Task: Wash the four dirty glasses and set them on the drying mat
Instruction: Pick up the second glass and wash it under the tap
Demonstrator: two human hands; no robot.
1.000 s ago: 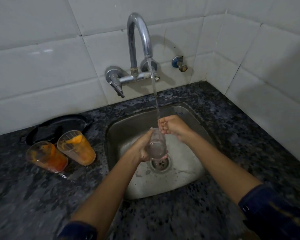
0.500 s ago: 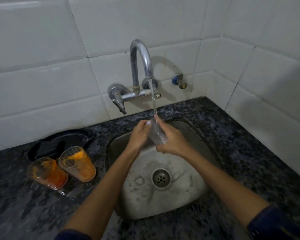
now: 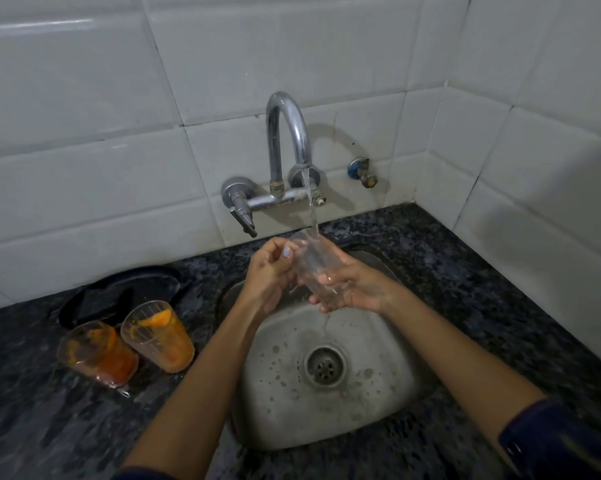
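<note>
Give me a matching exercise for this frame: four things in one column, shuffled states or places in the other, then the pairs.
Things:
1. clear glass
2. two orange-stained glasses
3. tap
4. black tray

States or places:
A. running water
B. standing on the counter left of the sink
C. held in both hands under the stream
D. lying by the wall behind the stained glasses

Pairs: 1-C, 2-B, 3-A, 4-D

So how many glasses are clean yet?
None shows as finished: no washed glass is in view. One clear glass is being rinsed under the tap stream, gripped by the right hand with the left hand at its rim. Two orange-stained glasses wait on the counter. A fourth is out of view.
</note>
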